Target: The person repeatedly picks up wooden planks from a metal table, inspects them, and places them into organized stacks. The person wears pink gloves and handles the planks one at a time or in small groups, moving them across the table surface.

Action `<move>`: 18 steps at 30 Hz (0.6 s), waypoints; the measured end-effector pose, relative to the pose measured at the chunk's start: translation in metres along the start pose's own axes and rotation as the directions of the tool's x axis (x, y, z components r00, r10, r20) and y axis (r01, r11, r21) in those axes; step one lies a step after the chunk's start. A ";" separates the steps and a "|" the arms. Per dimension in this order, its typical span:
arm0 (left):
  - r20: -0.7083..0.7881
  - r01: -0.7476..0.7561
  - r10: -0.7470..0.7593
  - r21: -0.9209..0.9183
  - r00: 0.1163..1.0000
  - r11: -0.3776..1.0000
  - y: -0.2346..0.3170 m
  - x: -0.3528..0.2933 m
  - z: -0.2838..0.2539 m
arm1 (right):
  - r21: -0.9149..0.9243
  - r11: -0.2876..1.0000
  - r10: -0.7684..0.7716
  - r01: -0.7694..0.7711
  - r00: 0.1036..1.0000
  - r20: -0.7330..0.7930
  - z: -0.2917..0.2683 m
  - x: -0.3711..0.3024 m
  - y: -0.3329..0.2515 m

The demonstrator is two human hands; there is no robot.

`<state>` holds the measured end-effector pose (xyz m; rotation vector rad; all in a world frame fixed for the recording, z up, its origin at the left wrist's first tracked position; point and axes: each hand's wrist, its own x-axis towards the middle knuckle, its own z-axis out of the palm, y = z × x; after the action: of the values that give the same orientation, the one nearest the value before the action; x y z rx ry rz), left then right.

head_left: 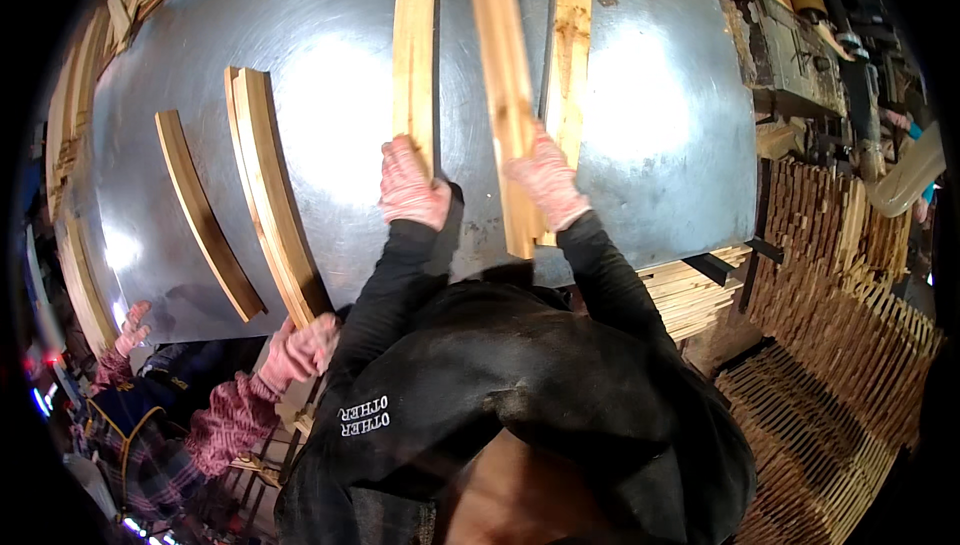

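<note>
Both my hands wear pink knit gloves. My left hand presses on the near end of a pale wooden slat lying flat on the metal table. My right hand grips a longer wooden slat and holds it tilted above the table. Just right of it a third slat lies flat on the table, partly hidden by my right hand.
A stacked pair of slats and a single slat lie on the table's left. A co-worker's gloved hand touches the pair's near end. Stacks of slats fill the right side, with machinery behind.
</note>
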<state>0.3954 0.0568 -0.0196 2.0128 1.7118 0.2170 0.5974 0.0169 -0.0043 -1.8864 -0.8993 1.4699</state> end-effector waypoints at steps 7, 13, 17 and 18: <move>0.165 0.271 -0.225 -0.369 0.960 0.889 -0.008 -0.014 -0.019 | -0.331 0.682 -0.537 0.652 0.754 0.377 0.076 0.008 0.019; 0.063 0.523 -0.521 -0.169 0.851 0.835 -0.007 -0.023 -0.040 | -0.466 0.482 -0.620 0.742 0.665 0.418 -0.062 0.139 -0.064; -0.110 0.346 -0.381 -0.248 0.918 0.905 -0.108 -0.055 -0.003 | -0.962 0.022 -0.761 0.271 0.629 0.160 -0.128 0.251 -0.198; -0.115 0.378 -0.442 -0.359 0.890 0.853 -0.112 -0.061 -0.010 | -0.966 -0.007 -0.696 0.258 0.693 0.190 -0.127 0.267 -0.208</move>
<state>0.2793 0.0116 -0.0503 1.3819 2.0274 0.5271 0.7325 0.3508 0.0310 -1.9954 -2.3856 -0.1834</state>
